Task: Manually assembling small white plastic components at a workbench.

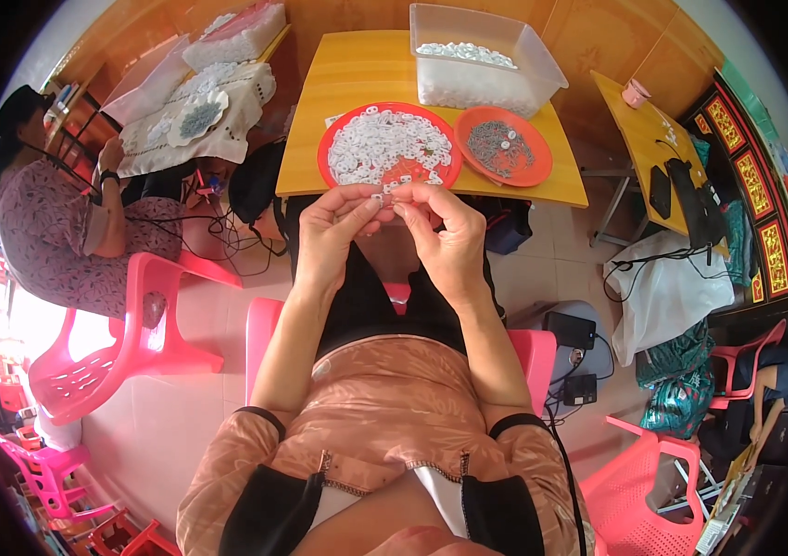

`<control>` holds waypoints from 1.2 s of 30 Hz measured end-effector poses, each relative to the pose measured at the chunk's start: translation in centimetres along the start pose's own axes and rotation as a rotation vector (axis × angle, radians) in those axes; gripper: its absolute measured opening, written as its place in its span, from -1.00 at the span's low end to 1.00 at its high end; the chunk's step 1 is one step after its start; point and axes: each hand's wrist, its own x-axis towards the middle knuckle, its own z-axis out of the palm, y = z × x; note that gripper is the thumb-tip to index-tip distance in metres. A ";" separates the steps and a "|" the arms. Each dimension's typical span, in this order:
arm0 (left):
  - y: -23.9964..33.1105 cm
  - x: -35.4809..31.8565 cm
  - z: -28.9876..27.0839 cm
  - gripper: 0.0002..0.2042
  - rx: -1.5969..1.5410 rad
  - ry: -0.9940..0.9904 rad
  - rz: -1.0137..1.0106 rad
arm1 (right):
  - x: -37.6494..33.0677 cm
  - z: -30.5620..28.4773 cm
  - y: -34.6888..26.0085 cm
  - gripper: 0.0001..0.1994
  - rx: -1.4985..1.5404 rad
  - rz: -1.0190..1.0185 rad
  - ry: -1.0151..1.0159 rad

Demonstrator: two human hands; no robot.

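Observation:
My left hand (331, 227) and my right hand (447, 236) meet at the near edge of the yellow table. Both are closed, thumb and forefinger pinched, with the fingertips nearly touching. Between the left fingertips shows a small white piece (377, 198); what the right fingers pinch is too small to make out. Just beyond my hands lies a red round tray (324, 153) heaped with small white plastic pieces (380, 144). To its right, an orange-red plate (528, 171) carries many small grey parts (496, 148) and a couple of white pieces.
A clear plastic bin (486, 83) of white pieces stands at the table's back. At left, a seated person (79, 218) works by a cloth-covered table (245, 120). Pink chairs (139, 315) stand nearby. A second yellow table (621, 111) is at right, with cables (653, 264) below.

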 end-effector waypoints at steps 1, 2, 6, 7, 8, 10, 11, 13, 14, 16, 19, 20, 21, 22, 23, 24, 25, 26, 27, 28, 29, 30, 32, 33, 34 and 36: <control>0.1 0.0 0.0 -0.80 0.000 -0.001 -0.001 | 0.0 0.1 0.1 -0.89 0.000 0.001 0.001; 0.1 0.0 -0.1 -0.82 0.007 0.007 0.005 | -0.1 0.2 0.2 -0.88 -0.011 -0.015 0.004; 0.2 -0.2 0.0 -0.83 0.027 0.018 0.007 | -0.1 0.2 0.0 -0.85 -0.032 -0.031 0.005; 0.2 -0.2 0.1 -0.83 0.028 0.015 0.006 | -0.2 0.2 0.1 -0.85 -0.032 -0.030 0.008; 0.2 -0.2 0.1 -0.83 0.027 0.012 0.001 | -0.2 0.2 0.2 -0.85 -0.012 -0.028 0.009; 0.2 -0.3 0.2 -0.83 0.028 0.007 -0.006 | -0.2 0.3 0.3 -0.85 0.007 -0.024 0.012; 0.0 -0.3 0.2 -0.83 0.024 0.006 -0.002 | -0.2 0.3 0.3 -0.84 0.014 -0.024 0.013; -0.1 -0.3 0.2 -0.82 0.020 0.004 0.002 | -0.2 0.3 0.2 -0.84 0.020 -0.023 0.016; -0.1 -0.3 0.2 -0.82 0.010 0.005 0.005 | -0.2 0.2 0.1 -0.83 0.018 -0.014 0.004; -0.1 -0.3 0.2 -0.81 0.000 0.006 0.008 | -0.2 0.2 0.1 -0.83 0.016 -0.004 -0.006; -0.2 -0.3 0.1 -0.80 0.003 0.016 0.000 | -0.3 0.2 0.0 -0.83 0.026 0.004 0.000; -0.3 -0.3 0.1 -0.80 -0.001 0.017 0.002 | -0.3 0.1 0.0 -0.83 0.018 0.009 -0.006; -0.3 -0.3 0.1 -0.80 -0.004 0.018 0.003 | -0.2 0.1 0.0 -0.82 0.011 0.013 -0.011; -0.3 -0.3 0.1 -0.80 -0.004 0.018 0.002 | -0.3 0.2 0.1 -0.82 0.011 0.013 -0.011; -0.4 -0.3 0.1 -0.80 0.003 0.014 0.014 | -0.3 0.3 0.2 -0.82 0.018 0.018 -0.002; -0.4 -0.3 0.1 -0.80 0.010 0.010 0.025 | -0.3 0.3 0.2 -0.82 0.024 0.022 0.006; -0.4 -0.3 0.1 -0.80 0.010 0.009 0.024 | -0.3 0.3 0.2 -0.82 0.024 0.023 0.007; -0.3 -0.3 0.2 -0.80 0.017 0.012 0.030 | -0.3 0.3 0.2 -0.82 0.018 0.018 0.005; -0.3 -0.4 0.3 -0.80 0.025 0.014 0.037 | -0.3 0.3 0.2 -0.81 0.012 0.011 0.002; -0.3 -0.4 0.3 -0.80 0.025 0.013 0.036 | -0.3 0.3 0.3 -0.81 0.011 0.012 0.004; -0.3 -0.4 0.3 -0.80 0.032 0.015 0.039 | -0.3 0.3 0.3 -0.81 0.012 0.003 0.006; -0.3 -0.4 0.4 -0.80 0.039 0.018 0.043 | -0.3 0.4 0.3 -0.81 0.013 -0.006 0.008; -0.4 -0.4 0.5 -0.80 0.044 0.025 0.043 | -0.3 0.4 0.5 -0.81 0.006 -0.015 0.013; -0.4 -0.4 0.5 -0.80 0.048 0.032 0.042 | -0.4 0.5 0.5 -0.81 -0.001 -0.024 0.017; -0.4 -0.5 0.6 -0.80 0.048 0.031 0.042 | -0.4 0.5 0.6 -0.81 -0.002 -0.024 0.018; -0.4 -0.5 0.7 -0.81 0.051 0.029 0.050 | -0.4 0.4 0.8 -0.81 0.014 -0.011 0.029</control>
